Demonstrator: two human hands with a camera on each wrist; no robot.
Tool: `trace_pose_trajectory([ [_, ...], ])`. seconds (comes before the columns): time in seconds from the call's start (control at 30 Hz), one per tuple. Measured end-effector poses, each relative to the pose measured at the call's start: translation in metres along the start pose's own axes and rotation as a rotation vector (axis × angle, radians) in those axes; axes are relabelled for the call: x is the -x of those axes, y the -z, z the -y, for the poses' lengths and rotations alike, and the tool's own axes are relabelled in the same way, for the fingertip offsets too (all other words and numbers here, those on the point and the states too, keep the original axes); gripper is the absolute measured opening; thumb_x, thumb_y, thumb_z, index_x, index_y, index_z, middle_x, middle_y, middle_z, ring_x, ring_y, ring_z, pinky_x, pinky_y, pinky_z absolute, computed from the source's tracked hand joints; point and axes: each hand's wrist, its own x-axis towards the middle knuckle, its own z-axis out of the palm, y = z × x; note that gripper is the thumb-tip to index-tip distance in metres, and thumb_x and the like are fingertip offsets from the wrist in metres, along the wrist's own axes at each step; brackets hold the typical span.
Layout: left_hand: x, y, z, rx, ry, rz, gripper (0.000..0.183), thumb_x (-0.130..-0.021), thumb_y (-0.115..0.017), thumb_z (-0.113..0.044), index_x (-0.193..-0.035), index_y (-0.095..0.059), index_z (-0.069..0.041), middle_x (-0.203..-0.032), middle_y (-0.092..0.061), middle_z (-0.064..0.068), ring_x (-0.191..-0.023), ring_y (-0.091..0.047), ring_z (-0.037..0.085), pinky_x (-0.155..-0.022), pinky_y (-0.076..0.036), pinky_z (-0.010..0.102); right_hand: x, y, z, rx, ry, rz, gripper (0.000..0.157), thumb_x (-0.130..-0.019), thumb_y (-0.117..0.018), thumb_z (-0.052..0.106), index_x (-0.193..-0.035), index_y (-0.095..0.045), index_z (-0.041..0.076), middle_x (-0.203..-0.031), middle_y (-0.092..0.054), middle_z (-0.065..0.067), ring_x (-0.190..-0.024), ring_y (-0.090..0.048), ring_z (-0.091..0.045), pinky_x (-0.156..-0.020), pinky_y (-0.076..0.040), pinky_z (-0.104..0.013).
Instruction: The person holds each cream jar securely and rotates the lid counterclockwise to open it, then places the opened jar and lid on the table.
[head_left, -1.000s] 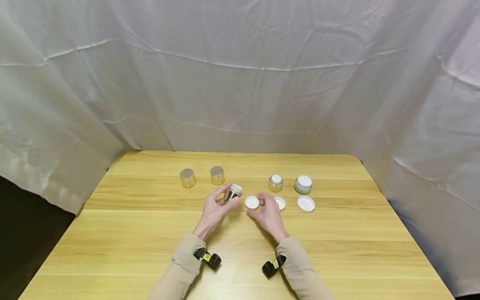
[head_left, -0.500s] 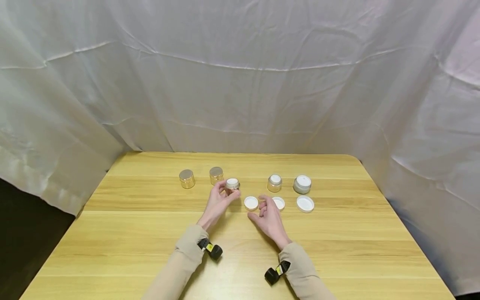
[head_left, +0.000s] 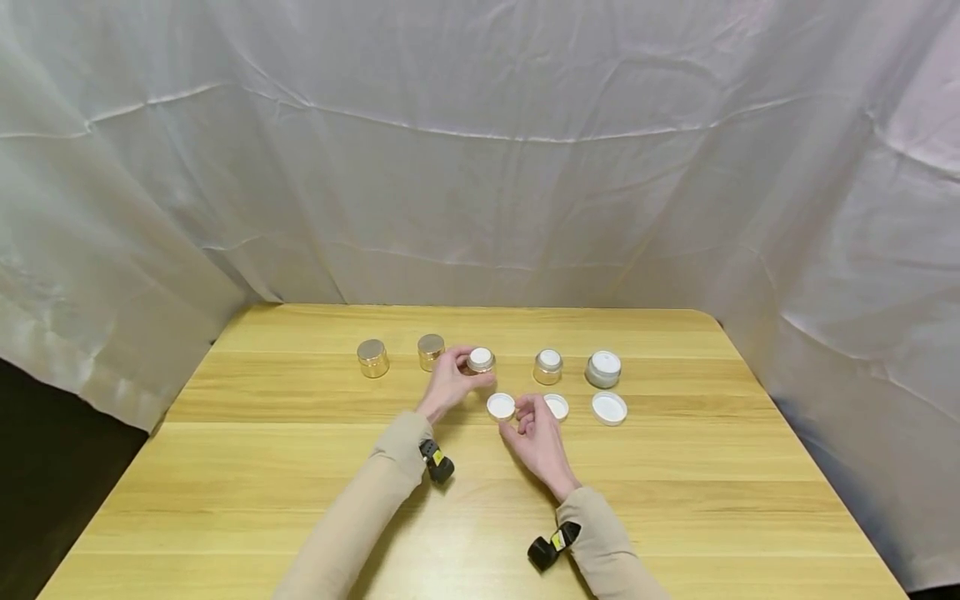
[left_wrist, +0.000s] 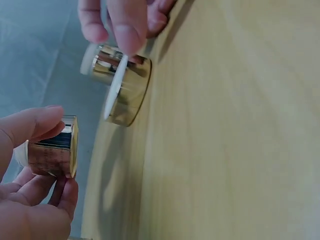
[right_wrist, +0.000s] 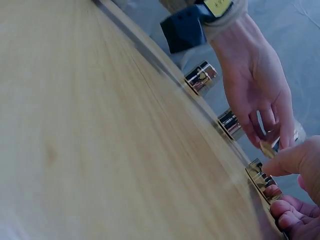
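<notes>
My left hand (head_left: 448,387) grips a small gold cosmetic jar (head_left: 482,363) without its lid, a white disc showing in its mouth. In the left wrist view, thumb and fingers lie on opposite sides of this jar (left_wrist: 52,154). A gold lid (head_left: 500,406) lies on the table with its white inside facing up. Close beside it is my right hand (head_left: 543,443), its fingers loosely bent. Thumb and fingertips reach the lid's edge, and nothing is lifted. The right wrist view has the thumb (right_wrist: 292,161) overlapping the lid (right_wrist: 261,181).
Two closed gold jars (head_left: 372,359) (head_left: 431,352) stand at the back left. On the right are a gold jar (head_left: 548,367) and a wider pale jar (head_left: 603,369), both lidless. In front lie their lids (head_left: 556,407) (head_left: 609,408), white side up. A curtain (head_left: 480,167) hangs behind the table.
My left hand has brought the jar upright from a tilt and moved it back and slightly right. The right hand drew a little off the lid, then came near its edge again.
</notes>
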Motion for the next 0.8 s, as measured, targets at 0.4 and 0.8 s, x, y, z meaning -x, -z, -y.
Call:
trace_pose_trajectory([
  [0.4,-0.021,-0.012,0.002,-0.201,-0.039,0.044,0.054,-0.073,-0.086,-0.002,-0.123,-0.066,0.001,-0.118,-0.07,0.019,-0.107,-0.066,0.03,-0.098,-0.055,0.041,0.0,-0.001,-0.002,-0.028,0.003,-0.02,0.026,-0.078,-0.075,0.0,-0.099,-0.058,-0.001,-0.085,-0.061,-0.014,-0.068,-0.051,-0.006,-0.06,-0.043,-0.012],
  [0.8,-0.028,-0.019,-0.001,-0.222,-0.052,0.09,0.056,-0.072,-0.084,0.004,-0.124,-0.066,0.001,-0.12,-0.071,0.02,-0.111,-0.066,0.034,-0.102,-0.054,0.044,0.001,0.0,-0.003,-0.008,0.024,-0.026,0.022,-0.078,-0.073,0.0,-0.091,-0.056,0.001,-0.076,-0.058,-0.012,-0.065,-0.047,-0.005,-0.057,-0.038,-0.012],
])
